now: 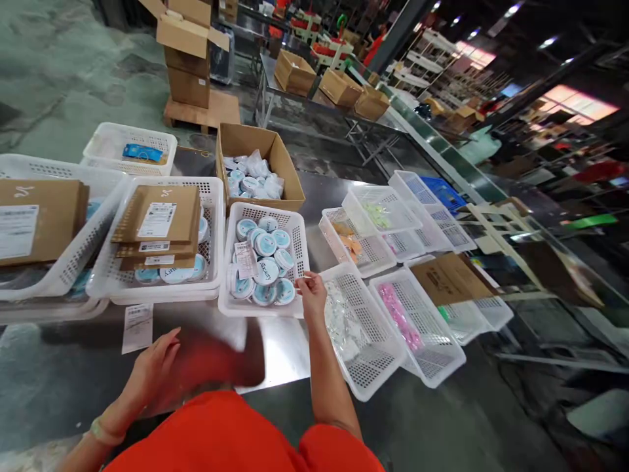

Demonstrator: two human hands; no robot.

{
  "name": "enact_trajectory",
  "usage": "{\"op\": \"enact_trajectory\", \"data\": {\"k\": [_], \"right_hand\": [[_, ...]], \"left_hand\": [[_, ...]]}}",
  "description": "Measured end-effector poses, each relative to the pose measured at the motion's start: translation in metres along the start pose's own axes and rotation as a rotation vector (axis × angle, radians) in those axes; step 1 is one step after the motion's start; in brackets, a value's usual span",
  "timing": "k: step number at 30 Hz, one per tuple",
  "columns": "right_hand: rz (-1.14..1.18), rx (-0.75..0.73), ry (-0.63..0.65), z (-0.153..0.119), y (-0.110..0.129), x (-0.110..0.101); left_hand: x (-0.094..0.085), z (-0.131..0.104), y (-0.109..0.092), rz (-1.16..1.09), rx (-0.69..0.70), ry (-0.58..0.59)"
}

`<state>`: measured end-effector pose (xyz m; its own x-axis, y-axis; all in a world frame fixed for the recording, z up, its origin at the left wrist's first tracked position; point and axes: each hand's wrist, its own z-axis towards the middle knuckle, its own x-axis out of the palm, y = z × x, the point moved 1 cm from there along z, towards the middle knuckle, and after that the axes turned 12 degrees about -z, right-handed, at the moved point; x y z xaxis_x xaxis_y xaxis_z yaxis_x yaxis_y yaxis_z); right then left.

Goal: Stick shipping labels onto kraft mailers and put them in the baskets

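My right hand (313, 296) is at the right rim of a white plastic basket (263, 211), its fingers bent over the edge. Inside lie several round tins (266, 244) with pale blue lids, and a printed paper slip (246, 259) rests on them. Over the steel table (282, 351), my left hand (156, 364) is empty with its fingers stretched out. Just above it lies another paper slip (138, 326). The nearest basket (215, 196) to that hand holds a stack of brown mailers (156, 216) with white labels, on top of more tins.
Behind the tins stands a cardboard box (289, 170) of wrapped tins. More mailers (39, 223) fill a basket at far left. To the right, white baskets hold clear bags (344, 321), pink packets (399, 314) and orange items (348, 241). A cardboard sheet (449, 278) lies across some baskets.
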<state>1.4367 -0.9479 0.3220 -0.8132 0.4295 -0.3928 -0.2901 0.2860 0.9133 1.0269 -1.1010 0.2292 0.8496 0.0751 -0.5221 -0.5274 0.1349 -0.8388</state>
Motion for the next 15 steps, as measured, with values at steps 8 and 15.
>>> {"op": "enact_trajectory", "data": {"k": [8, 15], "right_hand": [[-0.134, -0.128, 0.185, 0.022, 0.002, 0.05], [-0.491, -0.346, 0.367, 0.063, 0.039, 0.116]], "left_hand": [[-0.016, -0.003, -0.006, 0.075, -0.034, -0.045], [-0.009, -0.013, -0.012, 0.074, -0.067, -0.057]]}}
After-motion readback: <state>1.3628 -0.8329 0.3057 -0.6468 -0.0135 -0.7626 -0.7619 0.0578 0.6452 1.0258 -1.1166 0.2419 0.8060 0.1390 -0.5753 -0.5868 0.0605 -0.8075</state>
